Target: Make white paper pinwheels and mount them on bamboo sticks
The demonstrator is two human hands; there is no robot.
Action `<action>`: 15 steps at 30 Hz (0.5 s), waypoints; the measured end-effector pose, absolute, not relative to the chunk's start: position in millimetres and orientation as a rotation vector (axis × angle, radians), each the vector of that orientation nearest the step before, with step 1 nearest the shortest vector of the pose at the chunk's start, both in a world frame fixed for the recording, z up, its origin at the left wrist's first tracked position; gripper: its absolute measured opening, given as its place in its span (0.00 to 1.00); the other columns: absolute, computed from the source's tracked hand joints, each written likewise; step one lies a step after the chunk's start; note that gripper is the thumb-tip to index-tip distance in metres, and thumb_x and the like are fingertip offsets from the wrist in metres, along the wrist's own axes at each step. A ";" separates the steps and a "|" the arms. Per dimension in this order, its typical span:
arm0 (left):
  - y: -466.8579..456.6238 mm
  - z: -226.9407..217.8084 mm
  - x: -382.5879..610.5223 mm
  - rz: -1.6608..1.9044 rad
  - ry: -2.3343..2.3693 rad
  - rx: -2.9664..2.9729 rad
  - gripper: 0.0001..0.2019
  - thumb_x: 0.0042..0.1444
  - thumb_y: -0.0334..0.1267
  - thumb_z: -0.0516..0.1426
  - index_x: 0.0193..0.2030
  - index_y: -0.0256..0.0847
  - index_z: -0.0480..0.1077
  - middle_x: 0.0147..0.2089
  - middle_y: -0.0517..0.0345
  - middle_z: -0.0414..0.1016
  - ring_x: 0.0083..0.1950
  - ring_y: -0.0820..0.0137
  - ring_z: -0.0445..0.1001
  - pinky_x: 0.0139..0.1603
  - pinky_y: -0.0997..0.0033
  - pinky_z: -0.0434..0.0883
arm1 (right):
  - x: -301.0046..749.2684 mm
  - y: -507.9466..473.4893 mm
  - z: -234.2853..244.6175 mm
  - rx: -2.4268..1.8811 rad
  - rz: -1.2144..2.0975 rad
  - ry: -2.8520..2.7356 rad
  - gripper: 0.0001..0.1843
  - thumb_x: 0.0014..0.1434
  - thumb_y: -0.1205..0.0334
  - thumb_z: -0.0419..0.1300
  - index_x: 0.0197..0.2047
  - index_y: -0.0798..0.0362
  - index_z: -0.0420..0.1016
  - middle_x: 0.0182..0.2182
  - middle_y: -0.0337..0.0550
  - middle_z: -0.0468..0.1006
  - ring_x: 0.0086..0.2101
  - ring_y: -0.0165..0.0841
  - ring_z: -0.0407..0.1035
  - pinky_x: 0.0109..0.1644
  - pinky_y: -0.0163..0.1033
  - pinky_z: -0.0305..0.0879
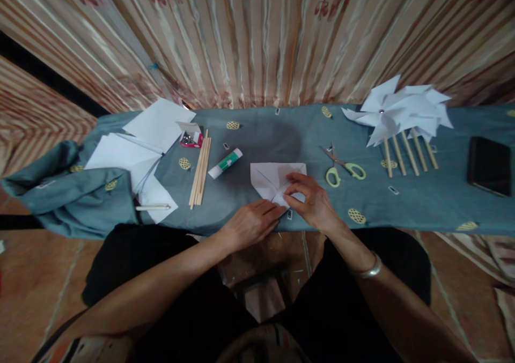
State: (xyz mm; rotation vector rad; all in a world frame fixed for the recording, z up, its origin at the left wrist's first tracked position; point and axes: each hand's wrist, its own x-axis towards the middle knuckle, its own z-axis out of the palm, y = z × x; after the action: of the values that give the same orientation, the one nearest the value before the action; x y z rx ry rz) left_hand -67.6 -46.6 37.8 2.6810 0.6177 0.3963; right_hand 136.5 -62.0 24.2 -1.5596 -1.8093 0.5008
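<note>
Paper by worktop's near edge
Likely light, crease-prone; hold corners. Left hand, right hand touch it; grip closure: cannot tell.

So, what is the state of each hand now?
Left hand: on the white paper's near edge, grip unclear.
Right hand: curled over the same paper, pinch unclear.

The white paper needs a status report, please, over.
Left hand, right hand: both on white paper. Paper creased, on cloth. Glue stick, scissors alongside, not touching.
</note>
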 end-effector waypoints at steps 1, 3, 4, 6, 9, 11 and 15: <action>-46.3 38.5 -67.3 0.399 0.601 2.683 0.15 0.64 0.33 0.50 0.56 0.35 0.65 0.46 0.48 0.76 0.46 0.66 0.76 0.46 0.65 0.76 | 136.5 -61.9 23.8 -1.559 0.497 -1.809 0.05 0.54 0.66 0.60 0.29 0.50 0.76 0.47 0.48 0.77 0.48 0.41 0.71 0.55 0.51 0.67; -46.0 39.5 -66.7 0.400 0.593 2.690 0.14 0.64 0.33 0.50 0.55 0.34 0.66 0.46 0.47 0.76 0.46 0.65 0.75 0.47 0.65 0.76 | 136.6 -61.7 22.9 -1.558 0.486 -1.812 0.04 0.54 0.66 0.61 0.29 0.50 0.76 0.48 0.49 0.77 0.49 0.42 0.71 0.55 0.50 0.66; -45.9 39.8 -66.4 0.399 0.594 2.695 0.14 0.64 0.33 0.50 0.55 0.34 0.67 0.46 0.47 0.76 0.46 0.65 0.75 0.47 0.65 0.76 | 136.7 -61.6 22.6 -1.557 0.482 -1.814 0.04 0.54 0.66 0.61 0.29 0.51 0.76 0.48 0.50 0.77 0.49 0.42 0.71 0.55 0.50 0.66; -45.8 40.0 -66.0 0.395 0.592 2.704 0.14 0.64 0.33 0.50 0.54 0.33 0.67 0.46 0.47 0.76 0.47 0.65 0.75 0.48 0.65 0.76 | 136.8 -61.5 22.1 -1.557 0.475 -1.817 0.04 0.54 0.66 0.61 0.29 0.51 0.76 0.48 0.50 0.77 0.49 0.42 0.71 0.55 0.50 0.66; -45.8 39.7 -65.8 0.387 0.587 2.716 0.14 0.65 0.33 0.50 0.54 0.34 0.67 0.47 0.47 0.76 0.47 0.65 0.75 0.48 0.64 0.76 | 136.8 -61.6 22.0 -1.562 0.481 -1.816 0.04 0.54 0.66 0.60 0.29 0.51 0.76 0.48 0.49 0.77 0.49 0.42 0.71 0.55 0.50 0.66; -45.8 39.4 -65.7 0.378 0.587 2.718 0.14 0.65 0.34 0.49 0.54 0.35 0.67 0.47 0.47 0.76 0.48 0.64 0.75 0.47 0.64 0.76 | 136.8 -61.7 22.4 -1.569 0.485 -1.812 0.04 0.54 0.66 0.60 0.29 0.51 0.76 0.48 0.49 0.77 0.49 0.42 0.71 0.55 0.51 0.67; -45.9 39.2 -65.3 0.381 0.597 2.710 0.13 0.65 0.34 0.49 0.54 0.35 0.67 0.48 0.47 0.76 0.48 0.64 0.75 0.47 0.64 0.76 | 136.8 -61.7 23.3 -1.569 0.483 -1.815 0.05 0.54 0.66 0.60 0.28 0.50 0.75 0.48 0.48 0.77 0.49 0.42 0.71 0.55 0.50 0.67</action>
State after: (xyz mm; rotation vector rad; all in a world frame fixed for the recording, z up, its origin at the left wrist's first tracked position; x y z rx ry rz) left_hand -65.3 -45.9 39.2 2.7095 0.5970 0.3811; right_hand 136.8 -61.7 23.3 -1.5687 -1.8150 0.4826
